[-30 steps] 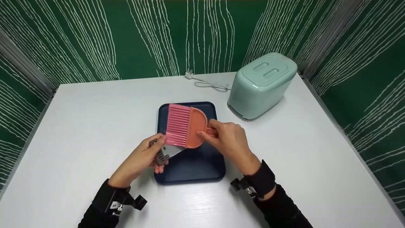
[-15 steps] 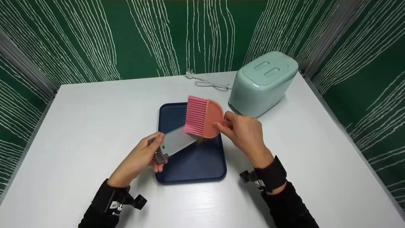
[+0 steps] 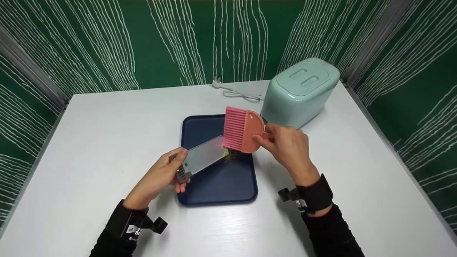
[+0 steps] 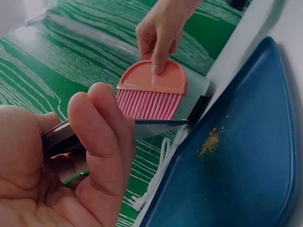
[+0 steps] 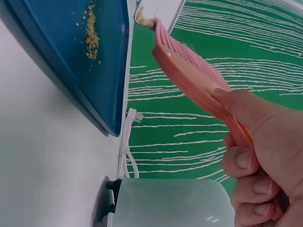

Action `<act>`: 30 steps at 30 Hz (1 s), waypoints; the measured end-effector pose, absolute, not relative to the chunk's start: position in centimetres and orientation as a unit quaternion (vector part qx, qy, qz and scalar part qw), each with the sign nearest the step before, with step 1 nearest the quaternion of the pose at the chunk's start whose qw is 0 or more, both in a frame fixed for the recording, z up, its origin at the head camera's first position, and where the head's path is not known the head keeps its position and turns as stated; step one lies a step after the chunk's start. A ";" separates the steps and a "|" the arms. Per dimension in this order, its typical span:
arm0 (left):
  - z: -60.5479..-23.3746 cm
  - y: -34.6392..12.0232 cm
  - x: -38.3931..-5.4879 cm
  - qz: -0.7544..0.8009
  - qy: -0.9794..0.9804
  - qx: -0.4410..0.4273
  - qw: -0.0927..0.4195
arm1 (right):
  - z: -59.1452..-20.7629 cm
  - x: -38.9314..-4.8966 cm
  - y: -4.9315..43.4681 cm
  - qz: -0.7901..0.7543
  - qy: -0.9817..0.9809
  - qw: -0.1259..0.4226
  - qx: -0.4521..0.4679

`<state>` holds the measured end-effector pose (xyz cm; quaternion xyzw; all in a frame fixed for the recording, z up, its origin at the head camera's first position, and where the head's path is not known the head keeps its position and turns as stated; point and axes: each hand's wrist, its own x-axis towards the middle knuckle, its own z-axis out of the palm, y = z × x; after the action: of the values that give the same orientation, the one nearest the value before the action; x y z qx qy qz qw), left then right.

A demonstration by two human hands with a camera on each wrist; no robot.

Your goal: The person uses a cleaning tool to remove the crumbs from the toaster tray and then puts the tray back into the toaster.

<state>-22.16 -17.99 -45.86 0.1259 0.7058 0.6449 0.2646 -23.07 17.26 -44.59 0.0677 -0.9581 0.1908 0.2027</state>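
My left hand (image 3: 162,175) grips the grey slotted end of a flat metal crumb tray (image 3: 205,155), thumb on top. The tray slants over a dark blue serving tray (image 3: 217,191). In my right hand (image 3: 287,142) is a small orange brush (image 3: 253,130), pinched by its handle. Its pink bristles (image 3: 234,128) are at the crumb tray's far end. Yellowish crumbs (image 5: 147,20) cling to that end in the right wrist view. A small pile of crumbs (image 4: 209,143) lies on the blue tray below. Fingers (image 4: 102,127) wrap under the crumb tray in the left wrist view.
A mint-green toaster (image 3: 301,92) stands at the back right of the white table (image 3: 117,132). Its white cord and plug (image 3: 216,83) lie near the back edge. Green walls with white streaks enclose the table at the back and sides.
The brush has moved right along the crumb tray to its far end, uncovering the metal. Crumbs have appeared on the blue tray below. My left hand has hardly moved.
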 end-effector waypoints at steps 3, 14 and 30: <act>-45.8 -18.0 -22.1 0.639 0.713 0.129 0.259 | -44.5 -23.1 17.4 0.190 -0.961 0.191 0.065; -45.4 -17.9 -21.9 0.602 0.756 0.139 0.218 | -44.1 -22.9 18.0 0.178 -0.966 0.175 0.066; -45.7 -18.0 -22.1 0.614 0.745 0.134 0.224 | -42.4 -21.4 15.3 0.242 -0.930 0.226 0.161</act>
<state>-22.13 -17.95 -45.67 0.1342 0.7450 0.6138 0.2242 -21.41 15.33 -42.42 0.1610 -0.9298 0.2415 0.2261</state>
